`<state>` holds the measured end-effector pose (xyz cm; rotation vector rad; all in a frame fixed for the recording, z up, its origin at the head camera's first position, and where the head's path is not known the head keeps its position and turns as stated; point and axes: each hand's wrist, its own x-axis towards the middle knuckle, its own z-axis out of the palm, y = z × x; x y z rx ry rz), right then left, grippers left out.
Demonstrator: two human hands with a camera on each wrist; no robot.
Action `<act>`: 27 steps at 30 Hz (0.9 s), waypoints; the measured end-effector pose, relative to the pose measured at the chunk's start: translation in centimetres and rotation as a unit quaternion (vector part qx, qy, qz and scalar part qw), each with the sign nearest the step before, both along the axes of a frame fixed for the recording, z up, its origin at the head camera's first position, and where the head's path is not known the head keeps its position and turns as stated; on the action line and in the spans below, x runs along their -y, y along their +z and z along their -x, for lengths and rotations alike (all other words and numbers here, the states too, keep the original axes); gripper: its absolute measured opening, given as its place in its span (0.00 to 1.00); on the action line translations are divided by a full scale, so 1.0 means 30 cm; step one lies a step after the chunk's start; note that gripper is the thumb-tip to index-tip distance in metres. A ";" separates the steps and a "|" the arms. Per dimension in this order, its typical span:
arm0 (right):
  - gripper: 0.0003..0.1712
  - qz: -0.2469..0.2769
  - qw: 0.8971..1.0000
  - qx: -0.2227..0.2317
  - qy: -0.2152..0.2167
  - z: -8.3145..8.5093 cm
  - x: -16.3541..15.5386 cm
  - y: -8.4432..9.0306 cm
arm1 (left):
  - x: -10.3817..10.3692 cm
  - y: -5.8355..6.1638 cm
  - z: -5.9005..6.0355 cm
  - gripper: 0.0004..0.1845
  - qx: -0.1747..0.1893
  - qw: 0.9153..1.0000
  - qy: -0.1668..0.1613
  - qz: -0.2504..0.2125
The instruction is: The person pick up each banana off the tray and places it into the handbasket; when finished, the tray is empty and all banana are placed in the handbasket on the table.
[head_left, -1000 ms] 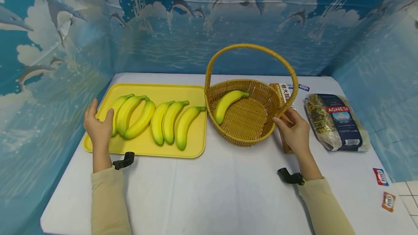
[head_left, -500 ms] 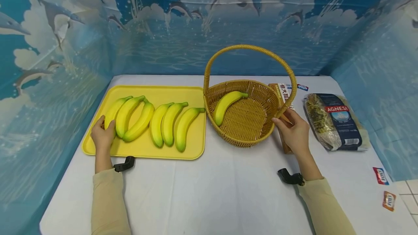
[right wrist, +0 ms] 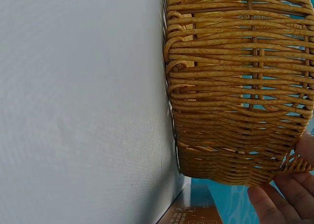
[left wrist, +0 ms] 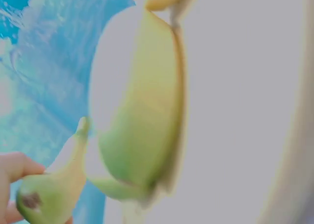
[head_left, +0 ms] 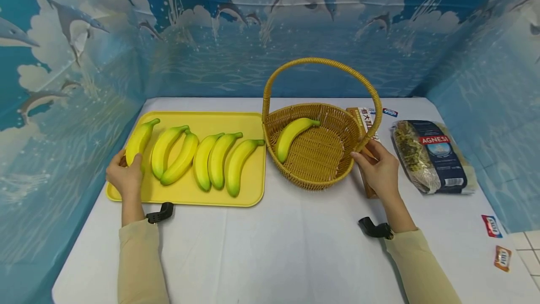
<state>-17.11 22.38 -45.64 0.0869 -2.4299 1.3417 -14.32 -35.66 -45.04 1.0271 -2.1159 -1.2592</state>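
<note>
At the left end of the yellow tray (head_left: 177,197), my left hand (head_left: 126,176) pinches a banana (head_left: 140,140) with its stem pointing away. That banana (left wrist: 54,199) also shows between fingers and thumb at the lower left of the left wrist view. Several more bananas (head_left: 217,161) lie on the tray to the right of it. My right hand (head_left: 379,168) grips the rim of a wicker basket (head_left: 316,184) at the foot of its tall handle. Inside the basket rests one banana (head_left: 294,137). The right wrist view has the basket's woven side (right wrist: 235,87), with fingertips (right wrist: 265,204) under the rim.
Behind my right hand a brown box (head_left: 371,191) stands beside the basket, partly hidden. A pasta bag (head_left: 436,156) lies farther right. Small packets (head_left: 502,258) lie near the right edge of the white table (head_left: 270,247). A dolphin-print curtain (head_left: 219,60) surrounds the back and sides.
My left hand came down onto the leftmost banana, took hold of it and shifted it left, away from its neighbours. The right hand has kept its grip on the basket.
</note>
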 end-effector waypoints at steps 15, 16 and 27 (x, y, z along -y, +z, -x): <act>0.30 -0.011 1.000 0.015 -0.008 -0.002 0.003 0.002 | -0.323 0.151 -0.042 0.19 -0.213 0.964 -0.120 0.103; 0.30 -0.011 1.000 0.017 -0.008 -0.002 0.003 0.004 | -0.353 0.152 -0.044 0.20 -0.220 0.959 -0.139 0.110; 0.31 -0.012 0.999 0.028 -0.010 0.000 0.003 0.010 | -0.704 0.154 0.007 0.21 -0.232 0.900 -0.341 0.143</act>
